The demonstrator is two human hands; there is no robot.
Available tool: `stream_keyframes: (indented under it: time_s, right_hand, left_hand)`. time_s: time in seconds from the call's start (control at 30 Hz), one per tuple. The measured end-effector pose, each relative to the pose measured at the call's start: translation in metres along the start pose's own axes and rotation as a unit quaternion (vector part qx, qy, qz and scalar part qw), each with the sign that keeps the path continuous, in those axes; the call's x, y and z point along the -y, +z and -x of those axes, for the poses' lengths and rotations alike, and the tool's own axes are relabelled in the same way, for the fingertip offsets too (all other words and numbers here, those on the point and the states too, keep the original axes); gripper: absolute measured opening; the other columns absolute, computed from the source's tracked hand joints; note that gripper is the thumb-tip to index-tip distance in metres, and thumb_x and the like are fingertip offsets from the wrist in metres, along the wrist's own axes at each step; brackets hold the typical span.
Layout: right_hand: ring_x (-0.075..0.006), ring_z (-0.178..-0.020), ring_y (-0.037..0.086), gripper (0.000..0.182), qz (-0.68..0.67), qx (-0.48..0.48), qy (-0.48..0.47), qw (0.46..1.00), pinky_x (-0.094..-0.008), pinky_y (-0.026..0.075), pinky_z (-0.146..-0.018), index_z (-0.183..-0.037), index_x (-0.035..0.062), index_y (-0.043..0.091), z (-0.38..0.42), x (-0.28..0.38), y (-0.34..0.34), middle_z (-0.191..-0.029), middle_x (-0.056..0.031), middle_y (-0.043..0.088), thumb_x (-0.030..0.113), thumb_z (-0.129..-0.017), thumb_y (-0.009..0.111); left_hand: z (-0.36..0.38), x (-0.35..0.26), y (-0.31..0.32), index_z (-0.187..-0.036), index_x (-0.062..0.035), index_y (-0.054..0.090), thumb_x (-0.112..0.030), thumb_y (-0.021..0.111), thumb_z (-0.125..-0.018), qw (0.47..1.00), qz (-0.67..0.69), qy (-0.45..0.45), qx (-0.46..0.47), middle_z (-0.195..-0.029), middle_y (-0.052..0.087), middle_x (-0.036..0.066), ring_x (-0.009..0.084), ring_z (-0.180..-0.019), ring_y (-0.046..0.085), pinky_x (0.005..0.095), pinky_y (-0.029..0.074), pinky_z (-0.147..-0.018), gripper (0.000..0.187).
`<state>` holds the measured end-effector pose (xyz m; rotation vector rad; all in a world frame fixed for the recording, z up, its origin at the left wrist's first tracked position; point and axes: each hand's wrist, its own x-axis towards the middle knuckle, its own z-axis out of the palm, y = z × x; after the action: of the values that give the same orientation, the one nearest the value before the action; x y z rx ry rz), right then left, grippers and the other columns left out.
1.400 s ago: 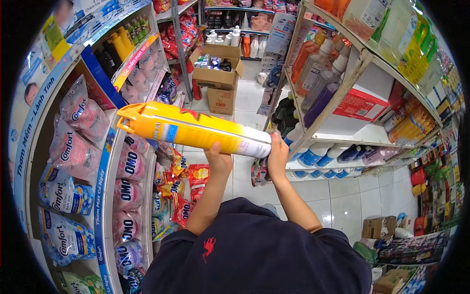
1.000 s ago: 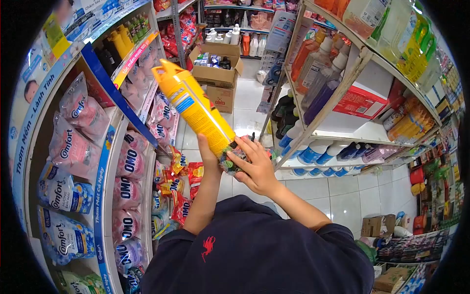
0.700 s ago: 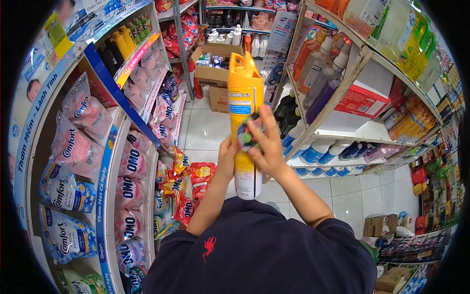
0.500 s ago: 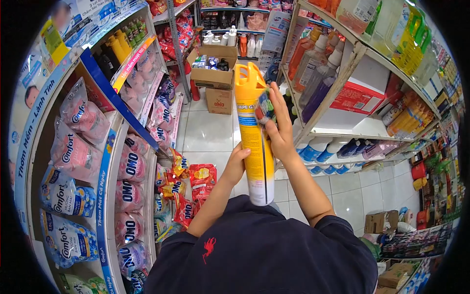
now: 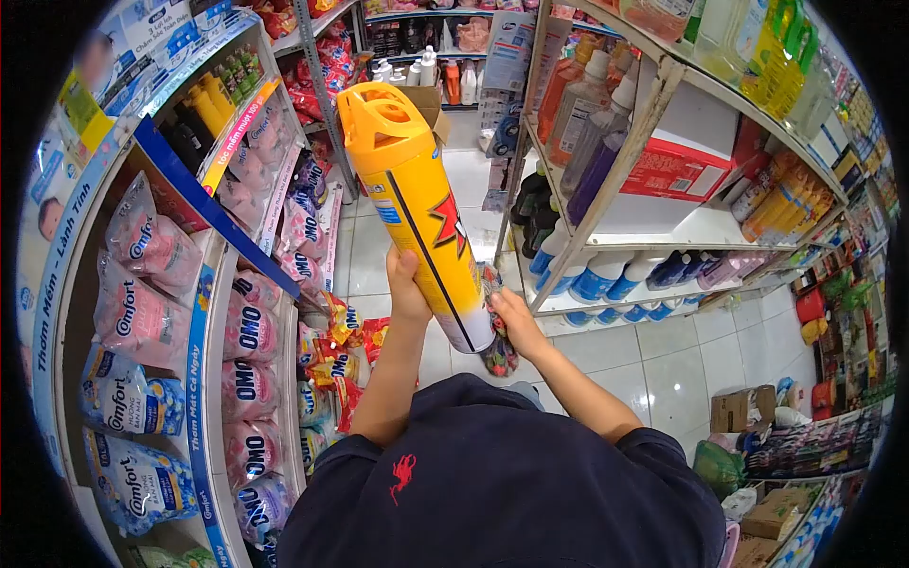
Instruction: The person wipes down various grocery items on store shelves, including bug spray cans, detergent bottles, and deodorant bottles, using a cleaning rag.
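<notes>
A large yellow aerosol spray can (image 5: 417, 213) with a yellow cap and a white base tilts in front of me, its top leaning to the left. My left hand (image 5: 409, 284) is wrapped round its left side, below the middle. At the can's lower right, my right hand (image 5: 516, 322) grips a crumpled, multicoloured patterned cloth (image 5: 500, 358). The cloth lies beside and partly behind the white base. My right fingers are partly hidden behind the cloth and the can.
Shelves with pink Comfort pouches (image 5: 140, 312) and OMO pouches (image 5: 254, 383) stand at my left. On the right a metal rack (image 5: 606, 161) carries bottles and a red and white box (image 5: 682, 170). Red packets (image 5: 346, 402) lie low at the left. A cardboard box (image 5: 743, 409) sits at the right.
The can has come closer and to the left, tilting and turning to show another side. My right hand has moved with the cloth from near its cap down to its base.
</notes>
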<state>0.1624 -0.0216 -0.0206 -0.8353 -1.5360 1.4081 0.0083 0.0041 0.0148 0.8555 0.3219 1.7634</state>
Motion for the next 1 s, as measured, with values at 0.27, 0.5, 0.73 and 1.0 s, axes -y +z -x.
stream_keyframes:
  time_s: [0.27, 0.5, 0.73, 1.0]
  right_hand:
    - [-0.0217, -0.094, 0.054, 0.049, -0.443, -0.052, 0.257, 0.857, -0.0326, 0.042, -0.082, -0.112, 0.0022, 0.045, 0.007, -0.015, -0.006, -0.107, -0.0137, 0.053, 0.04, -0.082, 0.04]
    - [-0.0238, -0.093, 0.054, 0.048, -0.496, -0.036, 0.193, 0.846, -0.0361, 0.043, -0.082, -0.114, 0.0064, 0.044, 0.011, -0.012, -0.017, -0.105, -0.0133, 0.053, 0.039, -0.079, 0.048]
    - [-0.0212, -0.09, 0.055, 0.051, -0.421, -0.098, 0.06, 0.9, -0.0343, 0.045, -0.079, -0.109, 0.0017, 0.044, 0.008, -0.002, -0.03, -0.101, -0.011, 0.055, 0.024, -0.068, 0.063]
    - [-0.0257, -0.105, 0.045, 0.044, 0.165, -0.066, -0.116, 0.977, -0.0303, 0.033, -0.089, -0.107, -0.0046, 0.048, 0.011, 0.033, -0.019, -0.115, -0.019, 0.045, 0.011, -0.068, 0.063]
  left_hand:
    - [-0.012, 0.018, 0.01, -0.117, -0.0022, 0.035, -0.058, 0.044, -0.072, 0.993, 0.073, 0.005, 0.093, -0.104, 0.049, 0.014, 0.026, -0.09, 0.051, 0.0368, 0.043, -0.077, 0.072]
    - [-0.022, 0.021, 0.022, -0.112, 0.0092, 0.033, -0.068, 0.042, -0.063, 0.99, 0.119, 0.0, 0.072, -0.09, 0.05, 0.019, 0.0255, -0.086, 0.05, 0.0317, 0.041, -0.072, 0.092]
    - [-0.004, 0.01, 0.042, -0.125, -0.0039, 0.021, -0.037, 0.04, -0.085, 0.997, -0.028, 0.012, -0.075, -0.119, 0.037, 0.013, 0.0227, -0.111, 0.038, 0.0334, 0.029, -0.093, 0.055]
    - [0.012, 0.019, 0.024, -0.123, -0.0056, 0.021, -0.014, 0.051, -0.081, 0.992, 0.037, -0.03, -0.119, -0.112, 0.042, 0.009, 0.0193, -0.099, 0.047, 0.0311, 0.04, -0.083, 0.052]
